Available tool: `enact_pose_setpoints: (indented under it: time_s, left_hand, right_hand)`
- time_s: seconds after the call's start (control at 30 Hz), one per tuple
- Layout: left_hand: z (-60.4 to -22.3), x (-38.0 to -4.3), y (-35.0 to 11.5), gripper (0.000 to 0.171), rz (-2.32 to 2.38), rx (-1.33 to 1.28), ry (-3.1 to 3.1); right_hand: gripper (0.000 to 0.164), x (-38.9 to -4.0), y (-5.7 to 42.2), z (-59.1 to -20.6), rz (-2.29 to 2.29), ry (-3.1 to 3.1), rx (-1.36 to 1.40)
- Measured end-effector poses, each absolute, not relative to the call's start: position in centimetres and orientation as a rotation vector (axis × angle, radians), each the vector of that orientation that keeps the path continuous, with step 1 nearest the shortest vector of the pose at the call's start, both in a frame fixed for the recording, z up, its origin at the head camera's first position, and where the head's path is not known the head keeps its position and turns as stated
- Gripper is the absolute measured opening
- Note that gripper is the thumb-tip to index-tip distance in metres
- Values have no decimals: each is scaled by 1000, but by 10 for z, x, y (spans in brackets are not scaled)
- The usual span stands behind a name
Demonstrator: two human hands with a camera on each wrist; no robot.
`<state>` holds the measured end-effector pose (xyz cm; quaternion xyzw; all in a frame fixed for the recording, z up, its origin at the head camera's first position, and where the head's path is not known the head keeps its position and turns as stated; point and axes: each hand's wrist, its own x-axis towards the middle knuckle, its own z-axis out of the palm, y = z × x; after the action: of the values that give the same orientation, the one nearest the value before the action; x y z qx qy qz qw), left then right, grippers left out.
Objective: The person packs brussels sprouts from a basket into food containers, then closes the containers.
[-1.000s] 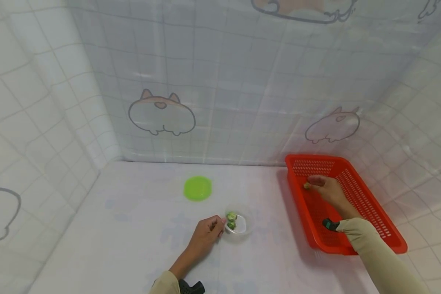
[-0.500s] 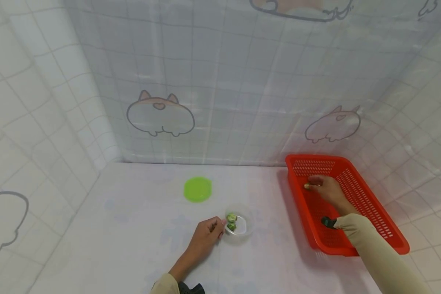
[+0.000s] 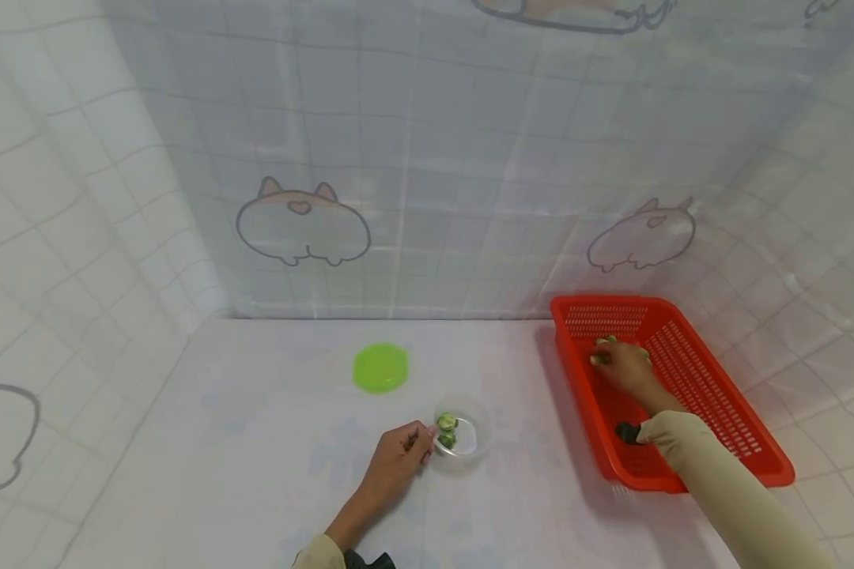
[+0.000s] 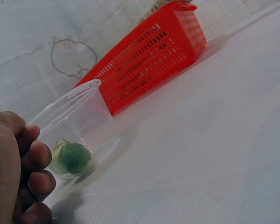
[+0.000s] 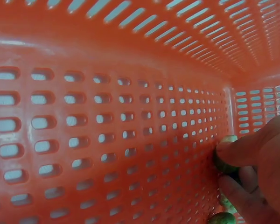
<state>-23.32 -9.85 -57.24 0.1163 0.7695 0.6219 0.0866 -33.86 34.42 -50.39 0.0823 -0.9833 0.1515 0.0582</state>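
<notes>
In the head view, the red basket (image 3: 690, 371) sits on a white table (image 3: 256, 474). The left hand (image 3: 394, 460) is well to the left of the red basket. Its fingers are curled, pinching the edge of a clear cup (image 3: 470, 436). Two green sprouts (image 3: 447, 424) lie inside it. A round green lid (image 3: 380, 368) lies even farther left of the red basket than the cup. The right hand (image 3: 629, 370) is down in the red basket.

In the left wrist view, the cup stands upright in front of the red basket. The left thumb is hidden.

In the right wrist view, the thumb and a finger pinch one sprout (image 5: 227, 166) inside the red basket. Other sprouts (image 5: 222, 218) peek out under the hand.
</notes>
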Motion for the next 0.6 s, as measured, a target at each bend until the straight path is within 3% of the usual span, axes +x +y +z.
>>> enact_pose_setpoints:
  time_s: [0.6]
  left_hand:
    - [-576,-229,-93,36,1865,291,2273]
  right_hand:
    - [22,-337,348,-504,627,-2919,212]
